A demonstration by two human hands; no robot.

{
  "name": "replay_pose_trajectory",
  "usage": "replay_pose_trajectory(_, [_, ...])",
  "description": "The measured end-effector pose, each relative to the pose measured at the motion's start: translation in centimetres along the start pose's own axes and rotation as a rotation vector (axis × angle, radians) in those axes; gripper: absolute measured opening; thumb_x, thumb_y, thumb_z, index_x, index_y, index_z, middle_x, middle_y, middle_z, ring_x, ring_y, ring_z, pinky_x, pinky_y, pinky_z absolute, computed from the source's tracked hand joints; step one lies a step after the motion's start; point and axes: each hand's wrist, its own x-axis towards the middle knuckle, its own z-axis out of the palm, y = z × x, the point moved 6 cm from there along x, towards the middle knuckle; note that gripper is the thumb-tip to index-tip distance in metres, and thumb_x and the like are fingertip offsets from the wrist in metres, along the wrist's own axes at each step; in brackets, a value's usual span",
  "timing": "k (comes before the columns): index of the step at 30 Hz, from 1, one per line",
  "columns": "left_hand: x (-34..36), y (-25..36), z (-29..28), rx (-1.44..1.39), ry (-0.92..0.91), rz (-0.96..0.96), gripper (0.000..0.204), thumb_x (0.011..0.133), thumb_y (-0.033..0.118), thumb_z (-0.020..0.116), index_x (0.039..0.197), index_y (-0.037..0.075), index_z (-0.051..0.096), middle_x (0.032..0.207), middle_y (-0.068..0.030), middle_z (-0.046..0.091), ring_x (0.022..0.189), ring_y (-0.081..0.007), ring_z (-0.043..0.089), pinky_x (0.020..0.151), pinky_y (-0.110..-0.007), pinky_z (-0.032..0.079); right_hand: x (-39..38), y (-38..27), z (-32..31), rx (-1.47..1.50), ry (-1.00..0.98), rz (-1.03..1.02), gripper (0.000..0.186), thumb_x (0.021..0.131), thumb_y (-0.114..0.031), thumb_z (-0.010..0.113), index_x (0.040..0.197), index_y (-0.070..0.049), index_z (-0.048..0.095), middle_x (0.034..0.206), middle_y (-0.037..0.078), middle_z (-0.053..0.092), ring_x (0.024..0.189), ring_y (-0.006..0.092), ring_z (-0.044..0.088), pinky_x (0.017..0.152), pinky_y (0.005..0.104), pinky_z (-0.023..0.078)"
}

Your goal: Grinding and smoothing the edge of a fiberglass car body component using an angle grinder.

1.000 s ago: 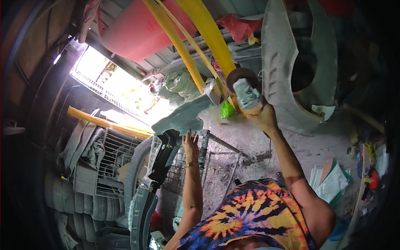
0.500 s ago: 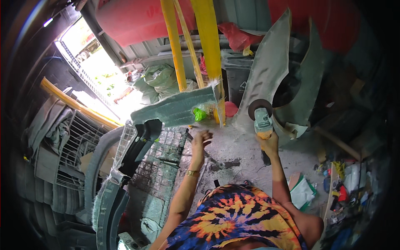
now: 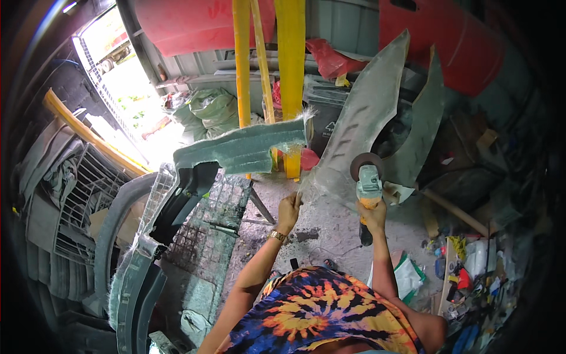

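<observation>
My right hand [image 3: 372, 217] is wrapped round an angle grinder [image 3: 369, 182] with a grey body and an orange band. Its dark round disc [image 3: 358, 162] points away from me, in front of a tall grey fibreglass panel [image 3: 362, 112]. My left hand [image 3: 287, 213], with a watch on the wrist, has its fingers closed at the panel's near lower-left edge and seems to pinch it. Whether the disc touches the panel, I cannot tell. Left of my left hand, a long grey moulded part [image 3: 242, 147] with frayed edges lies across a wire-mesh stand [image 3: 221, 194].
Yellow posts [image 3: 290, 88] rise behind the moulded part, beside a dark bin [image 3: 324, 112]. Sacks [image 3: 212, 112] lie by the bright doorway. Mixed clutter [image 3: 471, 271] covers the floor at right. Metal racks and stacked parts [image 3: 88, 200] fill the left.
My left hand has moved forward to the panel's lower edge, and its fingers have closed. The grinder stays in my right hand. The view has shifted slightly.
</observation>
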Motion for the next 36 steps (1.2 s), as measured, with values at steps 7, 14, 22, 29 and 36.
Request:
replay_pose_trajectory(7, [-2.7,-11.3,-0.7,0.372,-0.287,-0.287,0.058,0.089,0.048,0.059,0.116,-0.004,0.057,0.105,-0.0263,0.064,0.096,-0.0382,0.063,0.079,-0.042,0.05,1.7,-3.3,5.4,-0.078,-0.082,-0.154,0.041,0.071,-0.011,0.077,0.106,0.0,0.059,0.093,0.008,0.067,0.084,0.0154,0.063,0.077,0.0308,0.05])
replay_pose_trajectory(14, [2.1,-0.6,-10.7,-0.861,0.214,-0.179,0.048,0.098,0.05,0.043,0.105,0.007,0.062,0.095,-0.0052,0.067,0.092,-0.0178,0.063,0.081,-0.032,0.047,2.9,-8.3,9.1,-0.238,-0.057,-0.238,0.053,0.064,-0.021,0.081,0.107,-0.001,0.057,0.096,0.018,0.068,0.091,0.0292,0.067,0.08,0.0379,0.051])
replay_pose_trajectory(22, [3.9,-0.3,-12.7,-1.033,0.338,-0.226,0.029,0.093,0.032,0.062,0.072,0.014,0.052,0.072,-0.0023,0.061,0.066,-0.0106,0.059,0.064,-0.024,0.046,2.3,-10.1,11.2,-0.485,-0.016,-0.28,0.059,0.063,-0.029,0.08,0.108,-0.003,0.054,0.095,0.021,0.066,0.091,0.0398,0.064,0.077,0.0444,0.05])
replay_pose_trajectory(29, [3.8,0.3,-12.8,-0.987,0.278,-0.252,0.029,0.091,0.031,0.065,0.072,0.013,0.052,0.072,-0.0013,0.061,0.067,-0.0102,0.058,0.064,-0.023,0.047,2.4,-10.1,11.7,-0.468,-0.032,-0.309,0.056,0.063,-0.029,0.08,0.107,-0.004,0.055,0.094,0.021,0.067,0.09,0.0395,0.064,0.077,0.0449,0.05])
replay_pose_trajectory(36, [3.9,0.1,-13.4,-0.951,0.318,-0.287,0.027,0.089,0.03,0.068,0.075,0.011,0.055,0.076,-0.002,0.061,0.068,-0.0102,0.059,0.065,-0.025,0.049,2.3,-10.5,12.7,-0.474,-0.043,-0.308,0.055,0.064,-0.03,0.081,0.106,-0.004,0.055,0.092,0.02,0.067,0.089,0.0394,0.064,0.076,0.0447,0.05])
